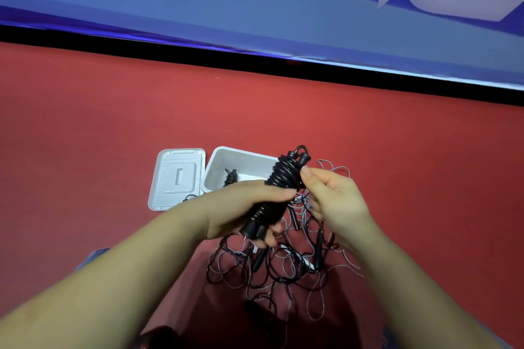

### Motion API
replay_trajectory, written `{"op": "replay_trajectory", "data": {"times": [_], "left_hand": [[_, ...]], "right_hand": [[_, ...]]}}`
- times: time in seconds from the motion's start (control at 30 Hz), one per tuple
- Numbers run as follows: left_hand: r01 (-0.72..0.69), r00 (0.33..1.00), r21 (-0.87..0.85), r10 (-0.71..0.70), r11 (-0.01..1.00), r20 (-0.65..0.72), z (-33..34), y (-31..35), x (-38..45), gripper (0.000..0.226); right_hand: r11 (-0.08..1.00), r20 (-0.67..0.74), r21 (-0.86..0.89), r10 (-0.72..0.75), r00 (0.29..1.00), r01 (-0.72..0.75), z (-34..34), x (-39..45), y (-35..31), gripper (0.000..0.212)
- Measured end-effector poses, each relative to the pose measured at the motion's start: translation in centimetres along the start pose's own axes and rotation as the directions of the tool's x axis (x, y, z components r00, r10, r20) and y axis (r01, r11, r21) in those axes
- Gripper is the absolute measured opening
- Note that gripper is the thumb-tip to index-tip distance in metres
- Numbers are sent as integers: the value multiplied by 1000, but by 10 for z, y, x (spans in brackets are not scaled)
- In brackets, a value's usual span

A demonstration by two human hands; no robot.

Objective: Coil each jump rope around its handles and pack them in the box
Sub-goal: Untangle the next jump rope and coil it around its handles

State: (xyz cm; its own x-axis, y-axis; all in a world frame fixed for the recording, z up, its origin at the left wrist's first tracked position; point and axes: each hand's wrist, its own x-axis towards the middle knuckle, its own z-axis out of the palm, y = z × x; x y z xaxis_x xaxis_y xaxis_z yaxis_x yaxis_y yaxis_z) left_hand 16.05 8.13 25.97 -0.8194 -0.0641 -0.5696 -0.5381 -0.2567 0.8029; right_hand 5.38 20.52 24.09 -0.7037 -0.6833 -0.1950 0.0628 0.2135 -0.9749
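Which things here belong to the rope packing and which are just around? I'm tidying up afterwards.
Part of the job:
- coiled rope, gripped by the left hand and pinched by the right hand
- white box with one coiled rope inside
- loose ropes on the floor

Just around:
- box lid
- blue banner

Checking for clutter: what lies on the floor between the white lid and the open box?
Nothing: in the head view the lid and box lie side by side, only a thin strip of bare red floor between.
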Motion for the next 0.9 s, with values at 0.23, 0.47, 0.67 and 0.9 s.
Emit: {"op": "replay_trajectory", "data": {"times": [0.23,0.47,0.67,0.9], "left_hand": [[168,959,-344,-72,924,274,-11,-1,3,32],[-43,979,34,49,998,-197,14,-3,13,4],[-44,923,208,119,977,-366,16,-14,20,21],[-36,928,-89,0,995,-373,0,-10,22,14]], "right_hand": [[996,157,6,-85,984,85,5,-8,-10,23],[998,47,0,-61,997,61,14,-7,2,26],[998,59,-52,34,998,-31,19,-5,9,27],[979,147,-182,124,981,-97,11,4,18,35]]}}
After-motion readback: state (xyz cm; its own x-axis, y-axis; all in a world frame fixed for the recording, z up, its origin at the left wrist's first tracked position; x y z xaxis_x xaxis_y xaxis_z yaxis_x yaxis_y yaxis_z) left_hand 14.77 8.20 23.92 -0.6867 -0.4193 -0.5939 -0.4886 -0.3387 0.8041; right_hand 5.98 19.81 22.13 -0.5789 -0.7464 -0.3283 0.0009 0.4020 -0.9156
